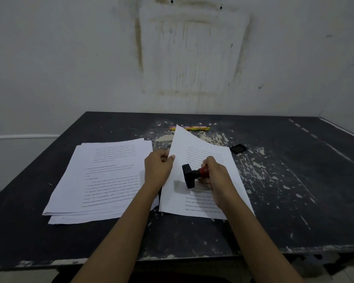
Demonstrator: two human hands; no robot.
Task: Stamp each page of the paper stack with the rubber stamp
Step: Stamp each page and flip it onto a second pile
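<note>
A printed page lies on the right of the dark table, its left edge curled up. My left hand pinches that raised edge. My right hand grips the red handle of a rubber stamp, whose black base is tilted sideways just above the page and casts a shadow on it. A fanned stack of printed pages rests to the left of my left hand.
A small black ink pad sits just right of the page's far corner. Coloured pencils lie behind the page. The worn black table has chipped paint; a stained wall stands close behind it.
</note>
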